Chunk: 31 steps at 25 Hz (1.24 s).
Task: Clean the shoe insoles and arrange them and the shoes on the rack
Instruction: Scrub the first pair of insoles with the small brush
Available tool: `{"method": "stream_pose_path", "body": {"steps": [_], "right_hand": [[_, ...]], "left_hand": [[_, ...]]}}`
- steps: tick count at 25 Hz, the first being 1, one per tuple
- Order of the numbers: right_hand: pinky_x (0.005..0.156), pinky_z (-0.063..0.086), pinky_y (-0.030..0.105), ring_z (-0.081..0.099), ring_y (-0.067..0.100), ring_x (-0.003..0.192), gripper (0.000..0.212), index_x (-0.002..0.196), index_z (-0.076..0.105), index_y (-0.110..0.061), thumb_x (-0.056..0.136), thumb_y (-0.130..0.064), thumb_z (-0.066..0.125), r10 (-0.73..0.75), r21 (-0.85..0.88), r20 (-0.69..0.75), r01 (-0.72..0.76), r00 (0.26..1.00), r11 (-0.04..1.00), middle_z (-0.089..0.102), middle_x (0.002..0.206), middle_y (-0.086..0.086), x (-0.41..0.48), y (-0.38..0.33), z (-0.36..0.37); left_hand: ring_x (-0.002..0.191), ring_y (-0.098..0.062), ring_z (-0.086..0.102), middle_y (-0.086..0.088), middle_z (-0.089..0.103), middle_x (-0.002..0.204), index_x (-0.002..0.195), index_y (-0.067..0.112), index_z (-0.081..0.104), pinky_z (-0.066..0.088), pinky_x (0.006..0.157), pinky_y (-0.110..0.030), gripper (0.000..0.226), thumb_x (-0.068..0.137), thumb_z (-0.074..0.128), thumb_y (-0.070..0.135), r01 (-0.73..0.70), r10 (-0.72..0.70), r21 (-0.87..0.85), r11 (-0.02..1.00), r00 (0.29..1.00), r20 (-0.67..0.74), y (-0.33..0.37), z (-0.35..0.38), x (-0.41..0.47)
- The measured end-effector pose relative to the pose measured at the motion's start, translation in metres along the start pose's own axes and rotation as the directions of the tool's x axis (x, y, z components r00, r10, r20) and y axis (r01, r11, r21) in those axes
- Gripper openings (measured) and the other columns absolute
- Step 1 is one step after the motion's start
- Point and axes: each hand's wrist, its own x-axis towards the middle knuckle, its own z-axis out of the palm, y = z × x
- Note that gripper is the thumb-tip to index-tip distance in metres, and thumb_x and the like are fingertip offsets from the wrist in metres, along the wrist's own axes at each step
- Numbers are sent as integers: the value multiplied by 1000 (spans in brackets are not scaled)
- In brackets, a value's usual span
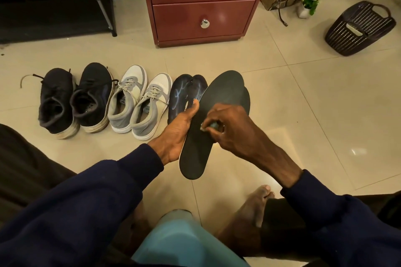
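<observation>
Three pairs of shoes stand in a row on the tiled floor (282,93), toes pointing away from the person, below the black shoe rack (104,6) at the upper left. Leftmost is the black pair (73,102), next the grey-and-white sneakers (138,102), then the dark pair with blue markings (184,91), partly hidden by the hands. In front of that last pair the left hand (178,132) grips a black insole (206,147) by its left edge, the thumb lying along the top face and the fingers out of sight behind it. The insole is held off the floor, heel end toward the person and toe end tilted up and away. A second dark edge shows just behind it on the right. The right hand (230,130) lies over the middle of the insole, its fingers curled and pinching a small grey-blue object (213,125) against the surface; what it is cannot be made out. Further right, a dark plastic basket (360,28) sits tilted on the floor, well apart from the shoes.
</observation>
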Motion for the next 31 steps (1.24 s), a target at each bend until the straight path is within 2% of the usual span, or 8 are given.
{"method": "stream_pose_path", "body": {"steps": [4, 8, 10, 15, 20, 23, 26, 31], "right_hand": [[79, 54, 35, 64, 28, 88, 14, 96, 75, -6, 82, -3, 75, 133, -129, -353, -189, 926, 973, 68, 97, 13, 2, 19, -6], [80, 55, 19, 64, 10, 89, 15, 100, 77, -12, 85, -12, 77, -30, 90, -28, 32, 999, 995, 70, 100, 2, -7, -15, 11], [77, 53, 15, 64, 9, 86, 13, 98, 78, -13, 84, -11, 77, -48, 103, 49, 43, 998, 994, 70, 98, 1, -3, -15, 5], [79, 51, 30, 66, 29, 87, 13, 96, 75, -7, 83, -3, 74, 160, -146, -359, -224, 919, 964, 69, 98, 14, 3, 20, -10], [76, 47, 6, 60, 6, 87, 15, 100, 77, -12, 85, -13, 77, -18, 89, 72, 12, 997, 996, 69, 100, 2, -7, -14, 12], [74, 51, 17, 63, 15, 84, 12, 96, 78, -9, 84, -7, 76, 64, -23, -75, -66, 995, 998, 69, 97, 8, 1, 4, -3], [78, 48, 25, 65, 26, 88, 14, 98, 76, -7, 84, -6, 75, 200, -130, -252, -238, 947, 963, 69, 100, 14, 0, 23, -12], [74, 51, 15, 62, 10, 84, 14, 98, 78, -12, 84, -13, 77, -36, 50, 121, 30, 992, 998, 69, 97, 2, -8, -3, 11]], "left_hand": [[105, -34, 70, -19, 68, 129, 142, 11, 59, 51, 102, -53, 55, 107, 43, 51, 45, -45, -7, 999, 998, 43, 0, 3, 1], [98, -27, 71, -14, 71, 113, 125, 10, 70, 56, 93, -41, 50, 102, 55, 51, 57, -57, 14, 998, 998, -28, -1, -5, 1], [96, -27, 72, -15, 71, 111, 125, 10, 70, 57, 91, -41, 49, 103, 54, 50, 61, -61, 7, 998, 998, -28, -3, -6, 2], [111, -37, 65, -23, 64, 134, 145, 9, 56, 51, 99, -51, 57, 108, 42, 50, 79, -78, -7, 997, 993, 86, -2, 4, 0], [100, -28, 71, -15, 70, 119, 137, 9, 63, 57, 91, -42, 53, 103, 54, 48, 69, -68, 20, 997, 997, -39, -4, -9, 2], [98, -32, 71, -19, 70, 121, 141, 8, 60, 59, 88, -46, 54, 107, 46, 47, 67, -67, -15, 998, 998, -14, -4, -4, 1], [110, -37, 66, -23, 65, 132, 142, 7, 59, 51, 100, -51, 58, 109, 39, 49, 59, -57, -47, 997, 998, 29, -4, -1, 1], [117, -27, 69, -10, 68, 135, 138, 19, 64, 53, 101, -44, 55, 106, 40, 57, -32, 35, 46, 998, 997, -63, -1, -5, 3]]}}
